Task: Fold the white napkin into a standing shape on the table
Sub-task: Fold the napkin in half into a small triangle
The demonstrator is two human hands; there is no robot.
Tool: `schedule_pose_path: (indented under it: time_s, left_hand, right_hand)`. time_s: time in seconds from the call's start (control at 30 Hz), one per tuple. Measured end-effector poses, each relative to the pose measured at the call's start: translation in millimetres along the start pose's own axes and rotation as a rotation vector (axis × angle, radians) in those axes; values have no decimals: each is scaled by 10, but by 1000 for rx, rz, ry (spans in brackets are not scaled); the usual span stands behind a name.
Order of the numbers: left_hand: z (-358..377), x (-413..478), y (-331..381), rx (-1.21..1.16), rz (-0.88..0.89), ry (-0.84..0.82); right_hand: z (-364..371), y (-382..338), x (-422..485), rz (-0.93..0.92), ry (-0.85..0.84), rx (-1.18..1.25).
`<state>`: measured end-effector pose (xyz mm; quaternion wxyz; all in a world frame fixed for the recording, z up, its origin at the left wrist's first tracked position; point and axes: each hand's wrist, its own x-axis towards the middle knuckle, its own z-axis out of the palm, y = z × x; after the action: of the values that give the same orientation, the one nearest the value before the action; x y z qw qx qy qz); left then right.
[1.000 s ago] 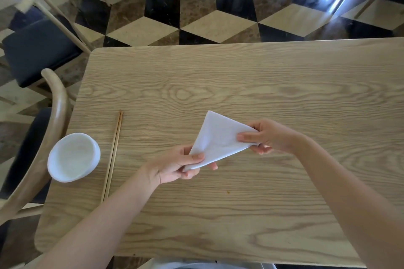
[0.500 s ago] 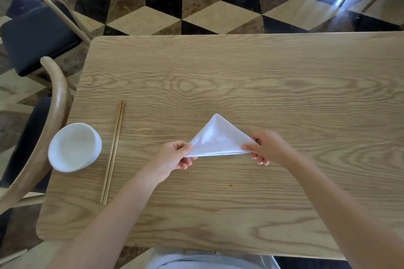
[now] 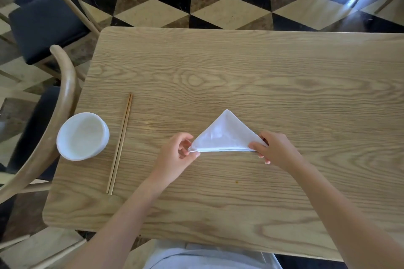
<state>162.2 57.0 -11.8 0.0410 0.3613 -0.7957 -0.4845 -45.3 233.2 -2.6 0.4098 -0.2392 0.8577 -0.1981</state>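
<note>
— What has changed since a second ago?

— Lowered from mid-air, the white napkin (image 3: 225,136) now lies as a folded triangle on the wooden table (image 3: 251,72), its long folded edge toward the person and its apex pointing to twelve o'clock. A second ago it was tilted and held clear of the surface.

— How is it gripped?

— Left hand (image 3: 180,153): thumb and fingers pinched narrowly on the corner at nine o'clock of the triangle. Right hand (image 3: 272,148): fingers closed over the corner at three o'clock, thumb on top. Both bare forearms enter from six o'clock.

— Describe the surface.

— Light wood with bold wavy grain and rounded corners; a small orange speck (image 3: 236,181) lies on it just toward six o'clock of the napkin. At nine o'clock of the napkin, a pair of wooden chopsticks (image 3: 120,144) lies side by side, running roughly twelve to six. Further toward nine o'clock a white bowl (image 3: 82,136) sits near the table's edge, apart from the chopsticks.

— And the room?

— Floor (image 3: 153,10) tiled in black, cream and brown rhombi that read as cubes. Curved back of a wooden chair (image 3: 63,85) stands at nine o'clock beside the table; a second chair with a dark seat (image 3: 46,26) stands at ten o'clock. Thin chair legs cross the floor at twelve o'clock, and a bright reflection streaks the tiles at one o'clock.
</note>
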Motion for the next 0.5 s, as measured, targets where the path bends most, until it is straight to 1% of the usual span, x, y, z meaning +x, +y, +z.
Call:
schedule_pose_path:
  time_s: [0.03,0.1,0.2,0.27,0.37,0.4,0.5]
  left_hand:
    - [26,-7,-1,48,51,11]
    - [66,-4,10,118,98,71]
    - [101,-2,49,132,82,162]
    - [114,-12,91,70,15,143]
    - [88,-16,172,-183,-169,45]
    - [85,-10,186,-226,-209,30]
    - [108,21,190,-303,-310,50]
  right_hand:
    - [1,-2,-5,4,1,-8]
    - [2,-12,-16,3,8,-17]
    - [3,-16,-35,-16,23,-15]
    - [6,-13,-40,-32,31,-10]
    - [12,3,-32,-35,36,-5]
    - [14,6,-31,-30,36,-1]
    - [18,16,-31,-23,37,24]
